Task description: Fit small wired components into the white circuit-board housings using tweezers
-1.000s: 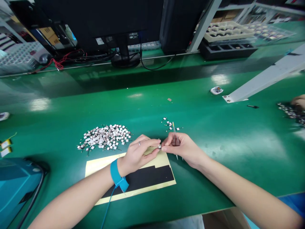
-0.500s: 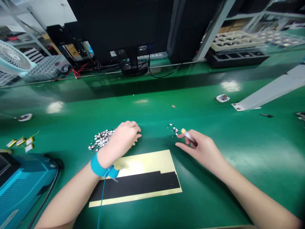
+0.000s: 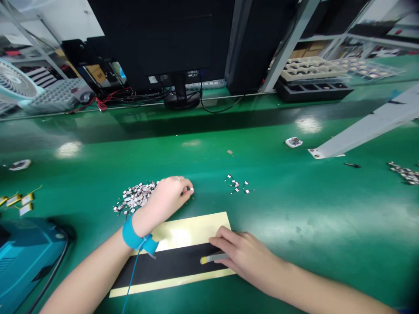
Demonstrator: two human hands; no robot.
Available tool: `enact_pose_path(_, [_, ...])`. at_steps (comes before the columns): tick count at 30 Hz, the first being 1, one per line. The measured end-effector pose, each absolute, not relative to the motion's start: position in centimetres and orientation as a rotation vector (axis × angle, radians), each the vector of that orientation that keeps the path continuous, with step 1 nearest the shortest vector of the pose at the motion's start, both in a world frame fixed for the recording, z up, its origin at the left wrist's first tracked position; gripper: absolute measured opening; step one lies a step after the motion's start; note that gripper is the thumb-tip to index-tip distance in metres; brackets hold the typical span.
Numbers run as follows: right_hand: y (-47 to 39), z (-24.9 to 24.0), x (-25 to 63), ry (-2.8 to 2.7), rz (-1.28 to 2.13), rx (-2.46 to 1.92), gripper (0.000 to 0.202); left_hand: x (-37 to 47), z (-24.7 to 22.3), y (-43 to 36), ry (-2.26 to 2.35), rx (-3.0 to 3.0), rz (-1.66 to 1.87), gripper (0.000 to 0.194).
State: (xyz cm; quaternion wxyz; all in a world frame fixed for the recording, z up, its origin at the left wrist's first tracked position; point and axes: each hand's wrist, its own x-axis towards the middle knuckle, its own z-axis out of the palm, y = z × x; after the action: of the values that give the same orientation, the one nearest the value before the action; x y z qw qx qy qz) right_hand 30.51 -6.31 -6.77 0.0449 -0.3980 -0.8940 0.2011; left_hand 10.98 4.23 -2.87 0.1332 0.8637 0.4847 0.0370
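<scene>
My left hand [image 3: 172, 194], with a teal wrist strap [image 3: 132, 233], is pinched on a small white part [image 3: 191, 189] at its fingertips. It is just right of a pile of small white parts with dark leads [image 3: 135, 196]. My right hand [image 3: 242, 253] is closed round a yellow-tipped pen-like tool [image 3: 209, 259], over the right end of a black strip [image 3: 166, 266]. That strip lies on a yellow backing sheet [image 3: 190, 229]. Several more small parts [image 3: 235, 184] lie scattered beyond my right hand.
A teal machine [image 3: 29, 261] and yellow-edged flat pieces [image 3: 26, 199] are at the left. A monitor stand [image 3: 181, 100] is at the back. A grey metal post [image 3: 366, 120] slants in at the right, near a small white item [image 3: 293, 142] and stacked trays [image 3: 310, 87].
My right hand has moved down and left from the scattered parts to the sheet, still holding the tool. The fingers of my left hand have closed on a small part. The view has shifted slightly.
</scene>
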Motion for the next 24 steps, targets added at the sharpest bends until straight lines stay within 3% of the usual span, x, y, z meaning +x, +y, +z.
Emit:
enact_pose_path(4, [-7.0,-7.5,30.3,-2.736,0.451,-1.213,0.033,13.1,-3.7,2.3,1.087,1.829,0.406,0.007])
enact_pose_path(11, [-8.0,-9.0,29.7,-2.655,0.317,-1.205,0.021,14.3,-6.3,1.5,0.765,0.779,0.434,0.017])
enact_pose_path(17, [-7.5,-8.9,29.7,-2.566,0.369,-1.234,0.023,14.0,-6.6,1.4,0.759,0.704,0.45,0.023])
enact_pose_path(24, [-6.1,-8.0,30.5,-2.249,0.861,-1.239,0.021,14.3,-6.2,1.3,0.846,1.016,0.66,0.019])
